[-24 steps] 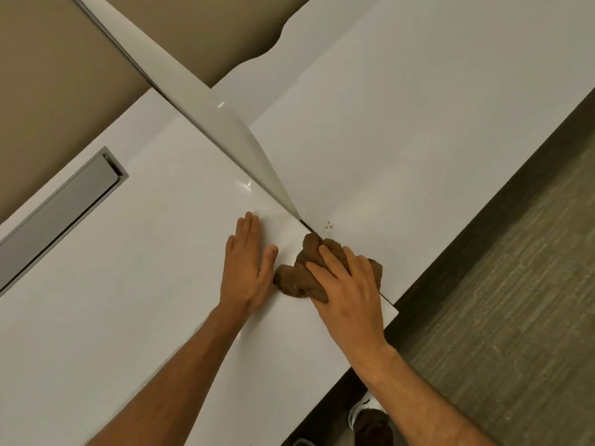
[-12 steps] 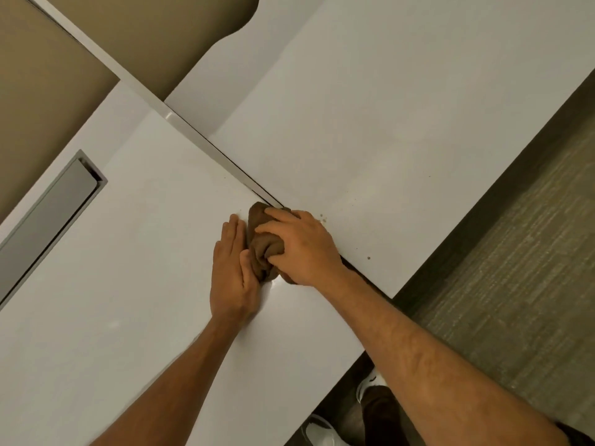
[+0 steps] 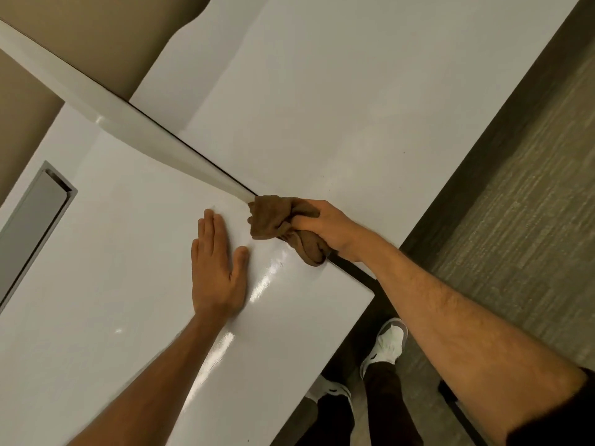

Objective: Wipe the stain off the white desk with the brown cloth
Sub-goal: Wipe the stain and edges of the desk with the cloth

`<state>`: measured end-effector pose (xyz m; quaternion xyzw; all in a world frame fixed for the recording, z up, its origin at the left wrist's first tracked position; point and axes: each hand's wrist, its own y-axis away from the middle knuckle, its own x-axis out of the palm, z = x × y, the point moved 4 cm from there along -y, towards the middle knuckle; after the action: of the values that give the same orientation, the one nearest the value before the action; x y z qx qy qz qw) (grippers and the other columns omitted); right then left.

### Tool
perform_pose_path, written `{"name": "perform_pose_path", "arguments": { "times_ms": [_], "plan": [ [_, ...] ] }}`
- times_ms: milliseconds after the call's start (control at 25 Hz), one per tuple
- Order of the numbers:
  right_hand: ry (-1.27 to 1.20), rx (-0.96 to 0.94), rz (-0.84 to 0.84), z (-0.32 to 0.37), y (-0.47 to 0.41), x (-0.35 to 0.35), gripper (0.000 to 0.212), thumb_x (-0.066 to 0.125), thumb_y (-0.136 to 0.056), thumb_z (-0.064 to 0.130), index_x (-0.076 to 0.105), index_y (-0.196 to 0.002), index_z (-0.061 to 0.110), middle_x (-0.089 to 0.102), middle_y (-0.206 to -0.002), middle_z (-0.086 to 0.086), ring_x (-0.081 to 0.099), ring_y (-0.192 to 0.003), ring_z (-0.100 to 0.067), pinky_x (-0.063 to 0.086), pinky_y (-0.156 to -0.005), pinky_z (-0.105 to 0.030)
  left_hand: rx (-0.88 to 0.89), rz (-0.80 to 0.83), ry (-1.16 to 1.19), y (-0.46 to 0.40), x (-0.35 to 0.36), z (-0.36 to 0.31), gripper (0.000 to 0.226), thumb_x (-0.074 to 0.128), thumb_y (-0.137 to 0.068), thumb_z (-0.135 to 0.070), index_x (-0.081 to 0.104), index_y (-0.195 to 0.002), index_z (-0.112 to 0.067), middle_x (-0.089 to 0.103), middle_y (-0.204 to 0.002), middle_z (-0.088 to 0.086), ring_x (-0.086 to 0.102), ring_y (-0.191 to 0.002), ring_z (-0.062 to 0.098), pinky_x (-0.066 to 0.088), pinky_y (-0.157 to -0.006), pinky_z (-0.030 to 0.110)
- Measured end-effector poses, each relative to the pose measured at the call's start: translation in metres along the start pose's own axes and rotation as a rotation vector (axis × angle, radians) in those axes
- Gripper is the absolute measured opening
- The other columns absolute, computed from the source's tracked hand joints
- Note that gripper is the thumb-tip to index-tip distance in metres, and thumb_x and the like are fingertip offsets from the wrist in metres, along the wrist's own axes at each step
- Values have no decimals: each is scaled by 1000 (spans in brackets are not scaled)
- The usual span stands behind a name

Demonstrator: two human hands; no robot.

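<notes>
The right hand (image 3: 325, 225), fingers curled round the bunched brown cloth (image 3: 277, 220), has swept away from the flat, open left hand (image 3: 215, 268) toward the desk (image 3: 96, 284) seam near its front edge — wiping likely continues.
</notes>
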<state>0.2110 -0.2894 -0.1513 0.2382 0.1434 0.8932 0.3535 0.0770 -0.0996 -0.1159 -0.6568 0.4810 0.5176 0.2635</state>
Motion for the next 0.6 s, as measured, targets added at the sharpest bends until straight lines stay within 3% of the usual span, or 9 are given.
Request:
{"name": "perform_pose_path", "arguments": {
  "times_ms": [240,320,480,600],
  "plan": [
    [-6,130,-44,-40,72,-37,51,78,-73,34,72,-122,22,78,-107,0,73,-102,-21,59,-94,-36,-2,21,-16,0,3,2,76,22,-104,-59,-3,-166,-22,-7,-175,-10,-11,-160,5,-13,-123,14],
    [-41,123,-91,-52,100,-46,46,79,-69,32,76,-114,22,79,-101,-2,75,-97,-22,61,-90,-38,3,26,-19,0,3,1,77,21,-104,-61,-4,-166,-23,-7,-175,-10,-11,-160,5,-12,-124,19],
    [-62,44,-131,-59,137,-58,22,75,-66,28,81,-86,26,77,-79,2,73,-76,-13,57,-69,-28,1,33,-11,0,3,3,77,19,-104,-63,-5,-166,-24,-8,-175,-11,-11,-160,4,-8,-127,25],
    [-101,-1,-213,-45,129,-71,26,76,-68,31,82,-92,21,79,-88,-5,75,-82,-20,57,-71,-28,10,25,-1,0,3,3,75,21,-105,-60,-4,-166,-23,-7,-175,-11,-11,-160,4,-6,-128,29]
  ]
}}
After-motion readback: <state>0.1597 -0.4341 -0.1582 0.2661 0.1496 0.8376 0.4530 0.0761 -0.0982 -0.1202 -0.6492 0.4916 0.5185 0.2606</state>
